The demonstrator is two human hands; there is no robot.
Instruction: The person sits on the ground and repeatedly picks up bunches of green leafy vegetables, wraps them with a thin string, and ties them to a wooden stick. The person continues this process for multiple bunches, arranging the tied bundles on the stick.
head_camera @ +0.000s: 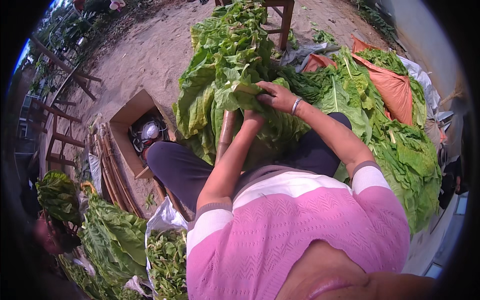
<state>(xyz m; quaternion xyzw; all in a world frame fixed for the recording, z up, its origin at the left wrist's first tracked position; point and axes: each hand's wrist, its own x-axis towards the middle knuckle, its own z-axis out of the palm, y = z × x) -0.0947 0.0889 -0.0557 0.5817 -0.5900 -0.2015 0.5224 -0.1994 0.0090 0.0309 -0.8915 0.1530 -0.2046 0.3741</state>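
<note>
A long bundle of broad green leaves, apparently tobacco [228, 56], hangs along a bamboo pole [226, 131]. The pole's near end slopes down between my knees, and the far end of the bundle reaches a wooden stand [287, 22]. My right hand [276, 96], with a silver bracelet at the wrist, pinches the stem end of a leaf [243, 88] at the near end of the bundle. Just below it, my left hand [254, 117] is against the leaves beside the pole. Its fingers are hidden by foliage, so their grip does not show.
Loose leaves [405, 165] are heaped at my right, near an orange sack [390, 86]. On my left are an open cardboard box [127, 123], several bamboo poles [108, 165], more leaves [108, 232] and a white sack [165, 217]. Wooden frames [62, 138] stand farther left.
</note>
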